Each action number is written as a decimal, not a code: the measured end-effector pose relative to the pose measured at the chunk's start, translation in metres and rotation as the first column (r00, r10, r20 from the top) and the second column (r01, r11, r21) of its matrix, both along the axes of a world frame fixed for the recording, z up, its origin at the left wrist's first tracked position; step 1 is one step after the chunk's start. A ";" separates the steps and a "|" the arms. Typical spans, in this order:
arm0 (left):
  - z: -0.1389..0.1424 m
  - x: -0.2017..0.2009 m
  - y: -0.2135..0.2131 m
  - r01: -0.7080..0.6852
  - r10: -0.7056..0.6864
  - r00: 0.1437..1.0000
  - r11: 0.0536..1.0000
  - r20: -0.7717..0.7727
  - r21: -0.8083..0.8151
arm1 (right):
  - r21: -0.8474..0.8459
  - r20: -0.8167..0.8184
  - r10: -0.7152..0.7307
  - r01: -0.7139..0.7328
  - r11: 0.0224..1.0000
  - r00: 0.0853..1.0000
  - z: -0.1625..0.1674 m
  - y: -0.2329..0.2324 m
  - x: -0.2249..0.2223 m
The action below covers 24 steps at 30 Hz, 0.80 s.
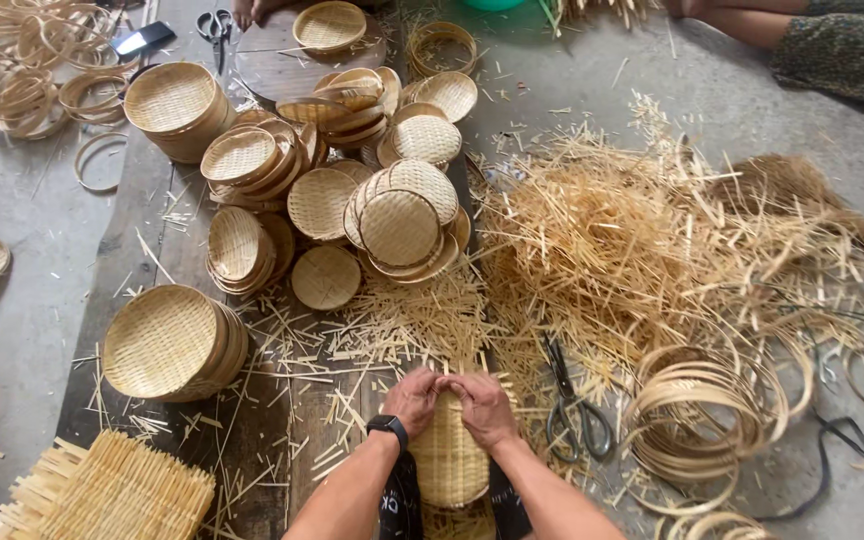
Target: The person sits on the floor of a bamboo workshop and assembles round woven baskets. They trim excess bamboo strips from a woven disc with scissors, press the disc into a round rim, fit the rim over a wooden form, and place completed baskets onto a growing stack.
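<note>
Both my hands grip a small round woven bamboo tray (449, 458), held on edge over the dark wooden board (282, 420). My left hand (410, 398), with a black watch on its wrist, clasps the tray's top rim from the left. My right hand (482, 405) clasps the same rim from the right, the thumbs close together. Grey scissors (572, 405) lie just right of my right hand among bamboo scraps.
Stacks of finished woven trays (397, 225) crowd the board ahead, with a larger stack (170, 342) at left. Flat woven mats (117, 492) lie at lower left. A heap of bamboo trimmings (642, 240) and coiled rim hoops (697, 415) fill the right. Another person's arm (832, 50) is at top right.
</note>
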<state>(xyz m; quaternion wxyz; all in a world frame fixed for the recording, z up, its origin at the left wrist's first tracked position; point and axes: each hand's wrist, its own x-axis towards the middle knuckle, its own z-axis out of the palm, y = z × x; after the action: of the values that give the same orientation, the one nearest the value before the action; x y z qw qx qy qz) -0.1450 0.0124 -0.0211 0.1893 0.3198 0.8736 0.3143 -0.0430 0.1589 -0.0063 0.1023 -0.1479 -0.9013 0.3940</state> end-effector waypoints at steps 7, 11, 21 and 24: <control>0.002 -0.007 0.009 -0.206 0.202 0.895 0.978 0.398 -0.033 | -0.322 0.109 -0.082 0.113 0.940 0.991 -0.034 0.011 -0.007; -0.011 -0.016 0.018 -0.249 0.195 0.865 0.967 0.463 0.059 | -0.416 0.227 -0.084 0.174 0.893 0.970 -0.039 0.017 -0.008; -0.019 -0.022 0.017 -0.283 0.166 0.846 0.945 0.507 0.163 | -0.041 0.677 -0.148 0.237 0.971 0.721 -0.037 0.002 -0.011; -0.014 -0.022 0.016 -0.332 0.208 0.776 0.937 0.596 0.106 | -0.031 0.661 -0.174 0.258 0.966 0.730 -0.035 0.003 -0.016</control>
<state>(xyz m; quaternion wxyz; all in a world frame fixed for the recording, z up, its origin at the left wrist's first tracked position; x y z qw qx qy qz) -0.1667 0.0285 -0.0350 0.3631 0.0982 0.7747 0.5083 -0.0592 0.1622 -0.0414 -0.1825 -0.3855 -0.8312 0.3566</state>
